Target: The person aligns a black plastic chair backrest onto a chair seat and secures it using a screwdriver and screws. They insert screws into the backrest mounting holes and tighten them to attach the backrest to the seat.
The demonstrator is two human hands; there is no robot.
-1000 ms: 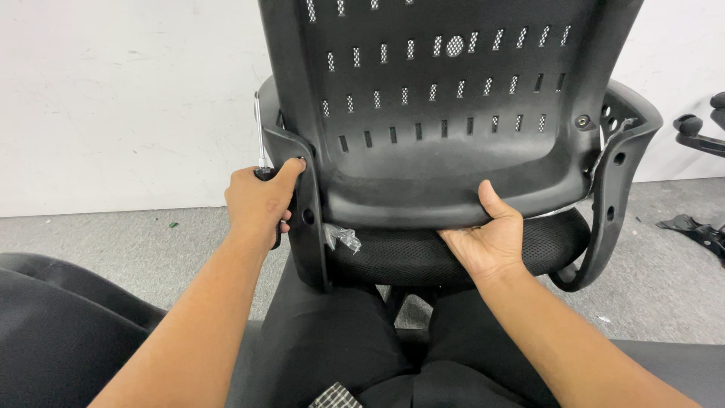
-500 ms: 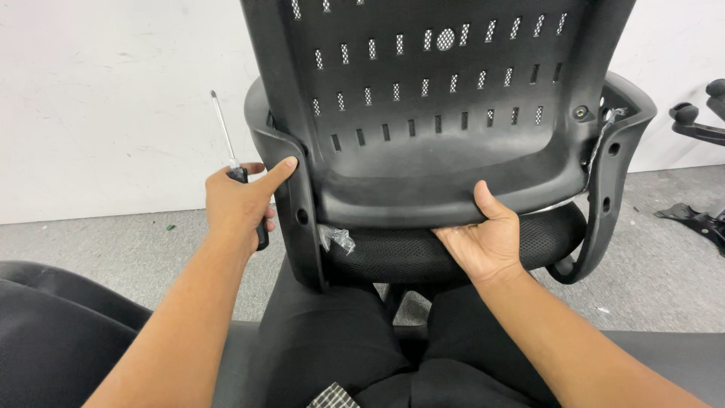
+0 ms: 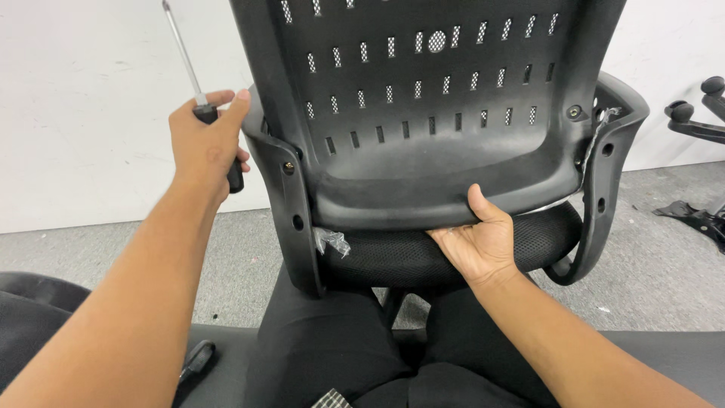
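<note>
A black office chair stands in front of me, its slotted plastic backrest (image 3: 438, 98) facing me. My left hand (image 3: 205, 143) is raised beside the chair's left armrest bracket (image 3: 291, 196) and grips a screwdriver (image 3: 198, 97) by its black handle, the metal shaft pointing up. My right hand (image 3: 479, 242) holds the lower edge of the backrest, thumb on the outside, fingers tucked under it above the mesh seat (image 3: 408, 257). A screw sits in the left bracket near my left hand.
A white wall (image 3: 91, 113) rises behind the chair over grey carpet (image 3: 226, 257). Black chair parts (image 3: 698, 121) lie at the right edge. A black seat cushion (image 3: 30, 310) is at lower left, and my dark trousers fill the bottom.
My left hand has come away from the armrest bracket and lifted up and to the left, bringing the screwdriver into view. My right hand has stayed on the backrest's lower edge.
</note>
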